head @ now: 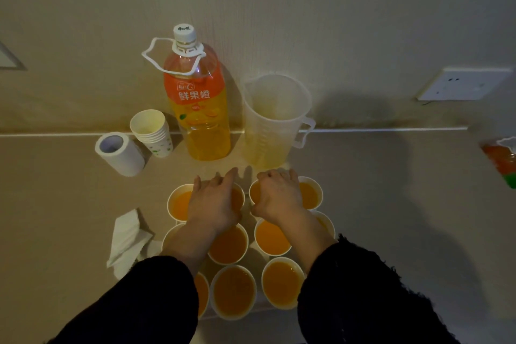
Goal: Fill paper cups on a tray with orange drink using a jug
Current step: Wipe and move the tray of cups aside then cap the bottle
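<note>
Several paper cups (233, 291) full of orange drink stand close together on a white tray (258, 253) at the near edge of the counter. My left hand (215, 204) hovers flat over the far-left cups (178, 204), fingers spread and pointing away from me. Over the far-right cups (310, 193) is my right hand (279, 198), its fingers curled down behind them; what they touch is hidden. A clear plastic jug (275, 120), nearly empty with a pale film of drink, stands just beyond the tray. Left of it is the orange drink bottle (199, 103), capped.
A stack of empty paper cups (152, 131) and a white paper roll (118, 153) sit left of the bottle. Crumpled tissue (127, 240) lies left of the tray. Another orange package (502, 162) shows at the right edge, with a wall socket (463, 84) above it.
</note>
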### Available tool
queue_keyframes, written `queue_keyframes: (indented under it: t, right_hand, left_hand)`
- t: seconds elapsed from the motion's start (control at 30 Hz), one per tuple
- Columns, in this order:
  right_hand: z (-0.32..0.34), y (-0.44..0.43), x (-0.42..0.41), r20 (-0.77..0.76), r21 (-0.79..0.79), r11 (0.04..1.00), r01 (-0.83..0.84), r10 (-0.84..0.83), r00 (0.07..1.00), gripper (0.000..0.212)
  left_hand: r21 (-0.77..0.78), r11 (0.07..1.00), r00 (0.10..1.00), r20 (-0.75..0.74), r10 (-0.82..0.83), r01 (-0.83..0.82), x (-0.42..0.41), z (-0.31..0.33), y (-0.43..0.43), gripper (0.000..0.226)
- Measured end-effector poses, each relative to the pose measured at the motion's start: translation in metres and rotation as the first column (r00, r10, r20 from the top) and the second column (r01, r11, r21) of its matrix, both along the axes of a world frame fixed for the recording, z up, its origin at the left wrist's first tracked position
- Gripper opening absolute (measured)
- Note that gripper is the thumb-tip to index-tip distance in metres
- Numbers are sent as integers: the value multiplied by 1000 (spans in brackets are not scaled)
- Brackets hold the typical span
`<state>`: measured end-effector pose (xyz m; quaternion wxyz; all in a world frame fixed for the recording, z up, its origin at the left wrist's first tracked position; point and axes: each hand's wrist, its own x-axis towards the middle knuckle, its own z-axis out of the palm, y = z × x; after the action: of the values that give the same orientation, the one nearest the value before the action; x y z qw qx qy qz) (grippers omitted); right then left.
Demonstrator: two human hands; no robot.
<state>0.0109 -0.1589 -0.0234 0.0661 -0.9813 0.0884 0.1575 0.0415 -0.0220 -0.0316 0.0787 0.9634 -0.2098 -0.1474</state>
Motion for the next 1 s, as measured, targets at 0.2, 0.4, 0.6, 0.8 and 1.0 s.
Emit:
queue_keyframes:
  t: [0.2,0.4,0.6,0.8,1.0]
  right_hand:
    - [0,0,-2,20,27,1000,-11,10,1000,65]
    - [1,2,0,36,87,996,16,-19,999,61]
    - [1,3,-3,15,110,993,33,-35,999,74]
    - [-2,3,-4,17,124,991,49,-51,999,78]
    - [-3,3,-4,24,136,990,40,-44,999,81]
  left_hand:
    - [-9,1000,1000,-11,3,-3,0,1,1,98]
    - [-2,1000,1000,-15,12,-12,0,0,2,100]
    - [-14,1000,1000,-14,4,-4,2,-2,2,101]
    - [-63,998,1000,-17,-23,22,3,2,0,102]
    - [-79,996,998,-54,-34,29,6,6,0,108]
